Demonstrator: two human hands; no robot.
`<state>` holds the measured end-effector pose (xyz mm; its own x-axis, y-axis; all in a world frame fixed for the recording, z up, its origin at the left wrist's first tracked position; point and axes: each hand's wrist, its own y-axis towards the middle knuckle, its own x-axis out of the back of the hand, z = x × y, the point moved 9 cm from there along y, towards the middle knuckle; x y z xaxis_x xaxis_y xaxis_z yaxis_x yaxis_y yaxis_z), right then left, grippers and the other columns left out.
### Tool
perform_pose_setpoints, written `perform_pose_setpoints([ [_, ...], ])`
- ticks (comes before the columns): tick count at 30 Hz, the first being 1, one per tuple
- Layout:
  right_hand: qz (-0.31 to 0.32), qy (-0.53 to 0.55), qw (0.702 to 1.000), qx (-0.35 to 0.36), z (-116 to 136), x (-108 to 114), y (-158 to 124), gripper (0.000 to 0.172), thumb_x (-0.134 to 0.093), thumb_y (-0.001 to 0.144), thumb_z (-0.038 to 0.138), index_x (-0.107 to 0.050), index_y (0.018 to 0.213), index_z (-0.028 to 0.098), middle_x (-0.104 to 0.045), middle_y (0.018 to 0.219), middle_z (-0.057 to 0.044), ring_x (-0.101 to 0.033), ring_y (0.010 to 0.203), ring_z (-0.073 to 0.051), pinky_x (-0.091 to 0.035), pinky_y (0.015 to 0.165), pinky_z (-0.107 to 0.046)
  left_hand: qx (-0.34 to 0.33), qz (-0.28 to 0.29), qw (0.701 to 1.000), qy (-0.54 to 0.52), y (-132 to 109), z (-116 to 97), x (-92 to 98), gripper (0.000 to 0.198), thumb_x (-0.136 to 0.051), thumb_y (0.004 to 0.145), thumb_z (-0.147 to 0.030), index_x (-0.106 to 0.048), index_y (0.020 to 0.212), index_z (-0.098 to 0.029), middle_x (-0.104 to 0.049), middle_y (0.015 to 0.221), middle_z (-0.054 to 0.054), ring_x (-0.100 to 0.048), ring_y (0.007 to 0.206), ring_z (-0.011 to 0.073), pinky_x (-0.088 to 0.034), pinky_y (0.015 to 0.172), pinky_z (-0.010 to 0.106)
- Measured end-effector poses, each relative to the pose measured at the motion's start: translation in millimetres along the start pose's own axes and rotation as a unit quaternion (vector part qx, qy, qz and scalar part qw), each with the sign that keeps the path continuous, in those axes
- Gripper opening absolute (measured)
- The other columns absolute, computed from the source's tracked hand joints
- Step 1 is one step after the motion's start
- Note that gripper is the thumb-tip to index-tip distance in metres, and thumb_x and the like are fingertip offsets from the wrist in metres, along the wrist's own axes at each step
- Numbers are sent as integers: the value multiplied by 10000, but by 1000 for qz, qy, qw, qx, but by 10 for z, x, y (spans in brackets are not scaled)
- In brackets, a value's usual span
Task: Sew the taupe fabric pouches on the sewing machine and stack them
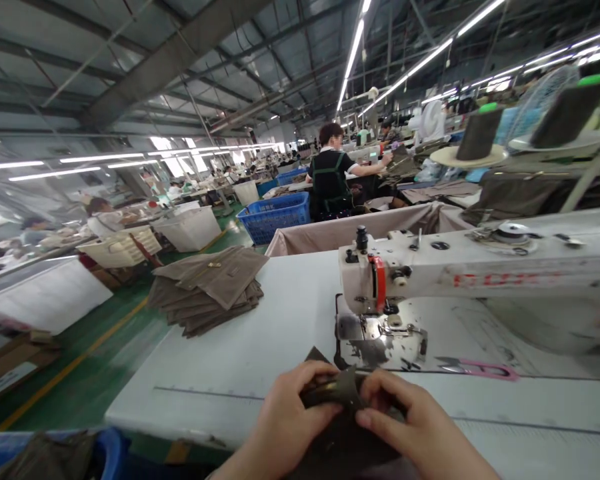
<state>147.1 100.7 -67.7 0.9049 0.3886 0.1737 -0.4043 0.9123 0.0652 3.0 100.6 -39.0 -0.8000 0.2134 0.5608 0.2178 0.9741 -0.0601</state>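
A dark olive-brown fabric piece point(347, 433) hangs between my hands at the front edge of the sewing table point(290, 347). My left hand point(300, 410) pinches a folded part of it between thumb and fingers. On the other side of the fold, my right hand point(405, 413) grips the same fabric with thumb and curled fingers. Just beyond them is the sewing machine point(370, 287), its metal plate behind the cloth. Pink-handled thread snips point(480, 368) lie to the right, beyond my right hand.
Stacked brown fabric pieces point(210, 283) lie at the table's far left. A blue bin point(113, 450) with cloth stands at lower left. Behind the table are a pink-lined bin point(315, 235), a blue crate point(275, 217) and a seated co-worker point(333, 177). Thread cones point(477, 133) stand at right.
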Motion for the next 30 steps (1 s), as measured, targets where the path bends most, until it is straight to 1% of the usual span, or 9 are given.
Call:
perform_pose_setpoints([
  [2, -22, -90, 995, 29, 147, 92, -80, 147, -596, 838, 274, -550, 713, 212, -577, 782, 7, -574, 779, -165, -456, 700, -263, 7, 37, 995, -87, -35, -119, 19, 337, -684, 731, -136, -664, 1055, -228, -703, 930, 13, -641, 897, 213, -462, 804, 268],
  [5, -60, -153, 983, 79, 389, 188, -159, 87, -597, 829, 229, -609, 742, 227, -595, 1048, -47, -560, 1008, -212, -469, 853, -321, -7, 100, 976, -195, -123, -314, -45, 365, -717, 732, -230, -661, 1092, -202, -692, 987, 44, -629, 955, 244, -469, 818, 281],
  [7, -83, -190, 973, 98, 517, 231, -191, 53, -618, 809, 209, -641, 774, 241, -536, 1253, -56, -492, 1170, -251, -426, 967, -393, -27, 90, 974, -207, -167, -389, -36, 310, -720, 740, -276, -691, 1033, -179, -680, 980, 64, -625, 939, 245, -478, 808, 281],
  [9, -74, -210, 970, 102, 592, 227, -205, 53, -622, 818, 212, -651, 795, 250, -502, 1330, -41, -476, 1212, -254, -404, 1004, -410, -46, 32, 986, -157, -197, -409, 34, 177, -683, 771, -256, -718, 922, -171, -671, 921, 65, -625, 881, 221, -484, 776, 263],
  [12, -27, -200, 975, 95, 651, 182, -230, 72, -599, 852, 230, -625, 785, 238, -584, 1201, -34, -575, 1068, -201, -471, 908, -317, -33, -60, 989, -132, -254, -365, 131, 242, -656, 759, -186, -702, 996, -197, -677, 882, 46, -636, 823, 195, -499, 754, 245],
  [14, -14, -190, 977, 96, 703, 174, -259, 94, -561, 884, 238, -617, 809, 237, -617, 1063, -28, -602, 956, -171, -491, 826, -271, -18, -80, 980, -181, -286, -339, 124, 356, -678, 726, -185, -670, 1081, -205, -686, 906, 44, -646, 837, 201, -511, 769, 252],
  [19, -30, -170, 980, 96, 778, 224, -316, 175, -489, 930, 298, -611, 815, 245, -629, 911, -18, -606, 848, -164, -495, 747, -261, 23, -91, 955, -283, -324, -281, 54, 144, -753, 695, -244, -703, 797, -157, -643, 767, 29, -596, 737, 159, -492, 689, 218],
  [24, -73, -182, 980, 46, 641, 335, -357, 169, -564, 874, 372, -602, 759, 255, -664, 826, -2, -620, 758, -185, -497, 675, -284, 92, -90, 901, -415, -357, -124, -80, 298, -839, 610, -292, -698, 833, -152, -664, 762, 33, -599, 709, 155, -488, 682, 236],
  [30, -71, -161, 984, 39, 639, 330, -405, 211, -547, 873, 391, -609, 727, 253, -678, 812, -6, -623, 738, -190, -502, 658, -283, 115, -84, 887, -440, -358, -41, -130, 322, -865, 569, -316, -695, 787, -150, -652, 716, 31, -581, 652, 147, -478, 624, 239],
])
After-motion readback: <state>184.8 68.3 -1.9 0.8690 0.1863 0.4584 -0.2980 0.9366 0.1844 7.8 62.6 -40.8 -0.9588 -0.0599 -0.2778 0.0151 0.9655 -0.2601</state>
